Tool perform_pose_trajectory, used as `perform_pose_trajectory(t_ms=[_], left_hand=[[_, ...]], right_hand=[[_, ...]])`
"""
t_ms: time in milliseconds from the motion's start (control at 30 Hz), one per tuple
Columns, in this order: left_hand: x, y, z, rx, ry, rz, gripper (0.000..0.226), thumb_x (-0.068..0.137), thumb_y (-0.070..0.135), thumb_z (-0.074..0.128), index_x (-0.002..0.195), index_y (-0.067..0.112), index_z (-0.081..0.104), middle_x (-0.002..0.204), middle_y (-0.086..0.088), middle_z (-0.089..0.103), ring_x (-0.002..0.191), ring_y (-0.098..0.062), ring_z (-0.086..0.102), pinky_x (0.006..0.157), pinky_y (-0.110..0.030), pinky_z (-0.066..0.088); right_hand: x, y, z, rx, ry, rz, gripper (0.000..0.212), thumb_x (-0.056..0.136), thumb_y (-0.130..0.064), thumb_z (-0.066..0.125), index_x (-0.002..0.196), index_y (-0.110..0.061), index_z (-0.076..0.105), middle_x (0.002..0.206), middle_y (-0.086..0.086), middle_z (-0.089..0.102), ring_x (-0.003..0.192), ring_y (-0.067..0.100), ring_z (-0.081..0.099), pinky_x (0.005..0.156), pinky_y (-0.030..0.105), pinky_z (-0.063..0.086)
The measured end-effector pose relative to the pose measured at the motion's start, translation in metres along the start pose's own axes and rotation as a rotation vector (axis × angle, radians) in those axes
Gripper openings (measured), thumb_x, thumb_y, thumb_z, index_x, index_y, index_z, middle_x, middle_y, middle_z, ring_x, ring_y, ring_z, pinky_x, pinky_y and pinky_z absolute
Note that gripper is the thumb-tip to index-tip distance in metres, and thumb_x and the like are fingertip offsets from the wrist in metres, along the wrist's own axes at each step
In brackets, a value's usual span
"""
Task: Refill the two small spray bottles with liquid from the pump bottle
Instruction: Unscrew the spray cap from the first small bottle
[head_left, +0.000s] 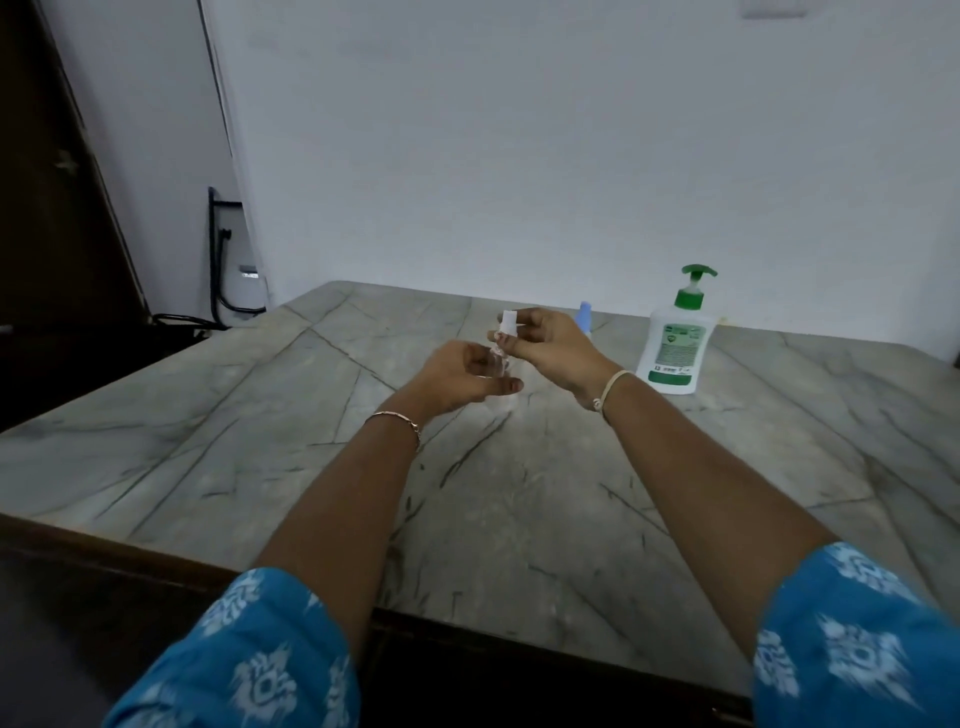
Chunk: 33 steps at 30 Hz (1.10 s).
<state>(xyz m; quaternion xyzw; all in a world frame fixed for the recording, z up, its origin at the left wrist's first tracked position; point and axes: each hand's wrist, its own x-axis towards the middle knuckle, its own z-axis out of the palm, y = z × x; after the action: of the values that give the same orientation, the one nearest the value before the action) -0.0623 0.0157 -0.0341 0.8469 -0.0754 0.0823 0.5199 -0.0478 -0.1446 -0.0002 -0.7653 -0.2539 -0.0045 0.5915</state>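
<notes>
My left hand (460, 376) curls around the clear body of a small spray bottle (497, 362), held above the table's middle. The fingertips of my right hand (545, 345) pinch the bottle's white spray top (507, 321). A second small spray bottle with a light blue cap (584, 319) stands behind my right hand, mostly hidden. The white pump bottle with a green pump head (675, 345) stands upright to the right of my hands, apart from them.
The marble-patterned table (260, 415) runs to a white wall at the back. Its dark front edge lies near my body. Off the left edge stand a dark door and a black-framed object on the floor (234, 260).
</notes>
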Motion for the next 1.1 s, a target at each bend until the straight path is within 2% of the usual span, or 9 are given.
perform_pose_trajectory(t_ms=[67,133,233,433,567,667,833,1000,1100], left_hand=[[0.002,0.001,0.003,0.007,0.007,0.011,0.039,0.069,0.027,0.086,0.095,0.003,0.070,0.079,-0.003,0.068,0.071,-0.014,0.063,0.070,-0.028,0.054],[0.005,0.000,0.005,0.036,0.018,0.022,0.038,0.070,0.028,0.086,0.093,0.004,0.070,0.075,0.001,0.065,0.067,-0.011,0.061,0.071,-0.027,0.051],[0.010,-0.001,0.007,0.038,0.054,0.058,0.039,0.069,0.028,0.086,0.098,0.007,0.071,0.086,-0.002,0.072,0.082,-0.015,0.068,0.083,-0.029,0.052],[0.021,-0.006,0.003,0.033,0.097,0.032,0.039,0.066,0.029,0.088,0.094,0.006,0.071,0.084,0.002,0.073,0.082,-0.010,0.069,0.091,-0.031,0.054],[0.028,-0.012,0.005,0.060,0.103,0.017,0.037,0.067,0.031,0.087,0.092,0.009,0.071,0.087,-0.001,0.074,0.087,-0.016,0.070,0.092,-0.033,0.054],[0.030,-0.009,0.008,0.082,0.097,0.033,0.035,0.071,0.027,0.084,0.097,0.009,0.071,0.092,-0.002,0.074,0.090,-0.016,0.070,0.090,-0.033,0.053],[0.030,-0.015,0.013,0.100,0.078,0.052,0.042,0.068,0.028,0.085,0.102,0.009,0.071,0.097,-0.003,0.074,0.092,-0.014,0.070,0.091,-0.035,0.054],[0.032,-0.023,0.012,0.069,0.086,0.016,0.038,0.069,0.025,0.086,0.099,0.008,0.071,0.092,-0.002,0.074,0.089,-0.014,0.070,0.092,-0.034,0.054],[0.036,-0.025,0.013,0.053,0.078,0.000,0.039,0.067,0.025,0.088,0.099,0.009,0.072,0.094,-0.004,0.075,0.091,-0.017,0.071,0.094,-0.037,0.054]], right_hand=[[0.003,0.004,0.001,-0.034,0.040,-0.024,0.042,0.088,-0.014,0.073,0.125,0.000,0.059,0.114,0.015,0.069,0.103,0.021,0.066,0.076,0.013,0.053],[0.009,0.009,0.002,-0.075,0.093,-0.036,0.041,0.081,-0.016,0.080,0.117,-0.002,0.063,0.107,0.012,0.071,0.099,0.023,0.069,0.085,0.028,0.057],[0.016,0.013,0.007,-0.068,0.173,-0.052,0.039,0.077,-0.018,0.083,0.109,-0.003,0.065,0.098,0.010,0.073,0.093,0.024,0.071,0.087,0.038,0.058],[0.020,0.024,0.008,0.107,0.344,-0.046,0.039,0.069,-0.015,0.089,0.099,-0.006,0.066,0.083,-0.002,0.066,0.078,0.010,0.063,0.075,0.020,0.055],[0.024,0.032,0.011,0.193,0.297,-0.041,0.028,0.081,-0.007,0.078,0.106,-0.001,0.066,0.092,0.006,0.069,0.087,0.015,0.065,0.074,0.015,0.054],[0.030,0.033,0.017,0.171,0.253,-0.025,0.032,0.085,-0.011,0.075,0.115,-0.004,0.066,0.102,0.007,0.072,0.095,0.017,0.069,0.078,0.018,0.054],[0.040,0.039,0.021,0.048,0.189,-0.058,0.027,0.085,-0.012,0.076,0.110,-0.007,0.068,0.088,-0.002,0.071,0.085,0.009,0.068,0.074,0.018,0.054],[0.040,0.046,0.003,0.003,0.243,-0.040,0.038,0.072,-0.016,0.087,0.101,-0.004,0.066,0.088,0.001,0.067,0.081,0.011,0.062,0.079,0.023,0.054],[0.036,0.046,-0.008,0.053,0.216,-0.035,0.034,0.075,-0.010,0.084,0.102,0.002,0.068,0.090,0.009,0.069,0.080,0.014,0.065,0.076,0.019,0.055]])
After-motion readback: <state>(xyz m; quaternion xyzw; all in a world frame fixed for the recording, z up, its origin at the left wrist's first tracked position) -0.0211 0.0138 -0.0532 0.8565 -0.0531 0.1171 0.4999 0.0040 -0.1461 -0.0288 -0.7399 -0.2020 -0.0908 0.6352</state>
